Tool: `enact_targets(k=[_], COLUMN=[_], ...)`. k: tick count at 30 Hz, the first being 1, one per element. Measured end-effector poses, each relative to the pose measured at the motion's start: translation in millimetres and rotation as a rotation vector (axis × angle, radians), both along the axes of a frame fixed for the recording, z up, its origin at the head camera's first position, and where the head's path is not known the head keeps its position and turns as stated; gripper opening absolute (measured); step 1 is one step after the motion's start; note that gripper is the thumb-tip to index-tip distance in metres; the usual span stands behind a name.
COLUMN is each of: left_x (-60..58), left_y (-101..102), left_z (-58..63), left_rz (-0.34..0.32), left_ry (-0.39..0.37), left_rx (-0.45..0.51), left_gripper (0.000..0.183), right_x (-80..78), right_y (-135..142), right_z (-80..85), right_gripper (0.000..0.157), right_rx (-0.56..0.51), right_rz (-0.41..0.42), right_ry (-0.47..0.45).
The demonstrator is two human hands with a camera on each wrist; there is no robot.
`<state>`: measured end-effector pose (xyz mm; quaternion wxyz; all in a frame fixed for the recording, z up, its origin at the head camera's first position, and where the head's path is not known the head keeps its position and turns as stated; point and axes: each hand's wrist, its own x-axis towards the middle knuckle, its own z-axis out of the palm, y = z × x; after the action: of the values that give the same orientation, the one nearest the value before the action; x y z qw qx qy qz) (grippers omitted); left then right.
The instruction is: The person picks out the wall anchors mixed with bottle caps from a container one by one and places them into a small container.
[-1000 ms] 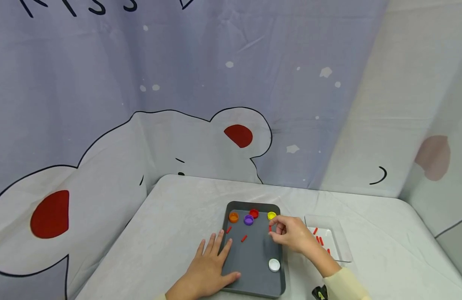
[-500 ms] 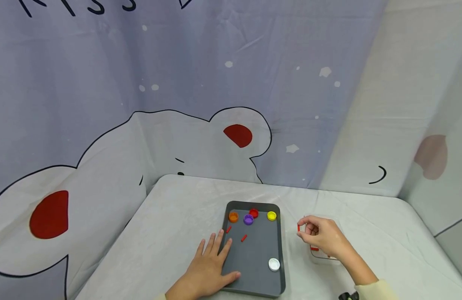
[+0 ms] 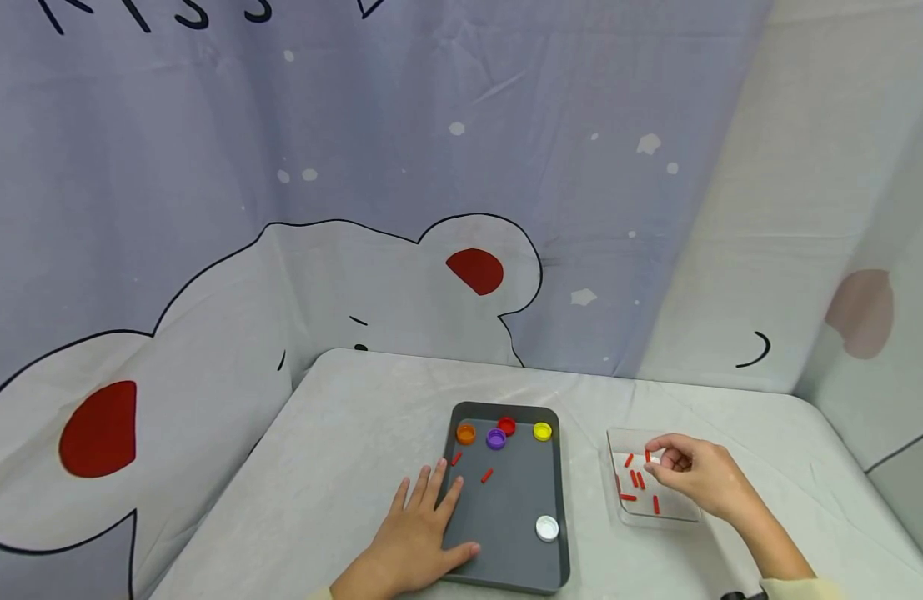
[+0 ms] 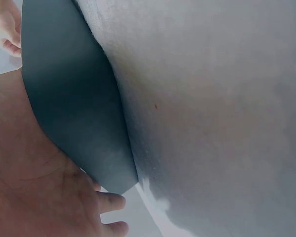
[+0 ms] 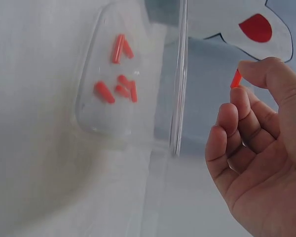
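Between thumb and fingertip my right hand [image 3: 704,477] pinches a small red stick [image 5: 236,78], held over the clear plastic box [image 3: 652,520]. Several more red sticks [image 5: 119,48] lie scattered on the box's floor. My left hand [image 3: 412,537], fingers spread, rests on the left edge of the dark grey tray [image 3: 509,550]. Two red sticks [image 3: 487,476] lie on the tray near the left fingertips. In the left wrist view, the palm of the left hand [image 4: 39,173] lies alongside the tray's side wall [image 4: 79,98].
At the tray's far end sit an orange cap [image 3: 466,433], a purple cap [image 3: 496,438], a red cap [image 3: 506,426] and a yellow cap [image 3: 542,431]. A white cap [image 3: 547,528] lies near its right side. A white cloth [image 3: 341,450] covers the table; a printed curtain [image 3: 386,125] hangs behind.
My right hand has moved right from above the tray to above the clear box, still pinching the red stick. The left hand has stayed on the tray's edge.
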<state>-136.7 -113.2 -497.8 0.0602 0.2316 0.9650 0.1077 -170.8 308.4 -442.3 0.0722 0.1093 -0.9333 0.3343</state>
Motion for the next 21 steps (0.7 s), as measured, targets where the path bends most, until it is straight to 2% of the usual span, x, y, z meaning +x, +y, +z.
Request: enact_targets(k=[12, 16, 21], left_x=[0.7, 0.2, 1.7], left_y=[0.1, 0.0, 0.4], left_z=[1.1, 0.9, 2.4], left_rz=[0.003, 0.002, 0.006], left_ry=[-0.005, -0.008, -0.01], left_rx=[-0.003, 0.004, -0.001], left_gripper=[0.094, 0.094, 0.094], right_x=[0.4, -1.8, -7.5], right_y=[15.5, 4.4, -26.1], right_z=[-4.6, -4.8, -5.1], right_gripper=[0.024, 0.028, 0.025], right_rx=[0.025, -0.004, -0.052], right_rz=[-0.042, -0.015, 0.037], right_ry=[0.016, -0.013, -0.051])
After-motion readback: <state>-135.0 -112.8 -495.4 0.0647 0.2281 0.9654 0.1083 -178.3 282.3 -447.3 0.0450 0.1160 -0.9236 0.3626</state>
